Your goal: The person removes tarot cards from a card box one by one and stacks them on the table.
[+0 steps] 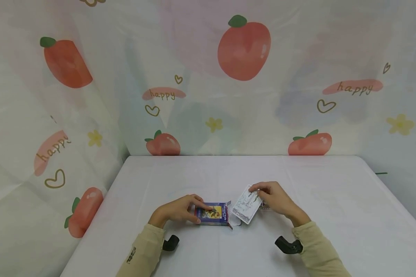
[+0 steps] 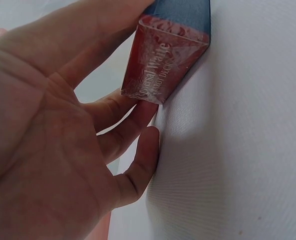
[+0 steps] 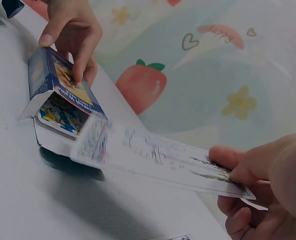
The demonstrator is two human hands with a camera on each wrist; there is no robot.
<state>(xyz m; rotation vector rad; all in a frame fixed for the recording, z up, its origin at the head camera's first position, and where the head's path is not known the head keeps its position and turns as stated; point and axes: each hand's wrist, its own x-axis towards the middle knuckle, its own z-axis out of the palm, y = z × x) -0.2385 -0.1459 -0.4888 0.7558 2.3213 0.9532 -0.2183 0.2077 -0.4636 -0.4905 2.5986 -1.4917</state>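
A dark blue tarot deck box (image 1: 204, 219) lies on the white table with its end flap open toward the right. My left hand (image 1: 178, 208) holds it, thumb at the near edge and a finger on the printed top. Reddish lettering covers the box's closed end (image 2: 162, 62) in the left wrist view. Cards (image 3: 58, 117) show inside the open end in the right wrist view. My right hand (image 1: 275, 198) pinches a white printed card (image 1: 247, 206) by its far right end. That card slants just outside the box mouth, above the table.
Another card (image 1: 265, 206) lies on the table (image 1: 215, 254), partly hidden under my right hand. Black curved pieces (image 1: 288, 245) stick out at both sleeves. A fruit-patterned cloth (image 1: 201, 77) hangs behind the table.
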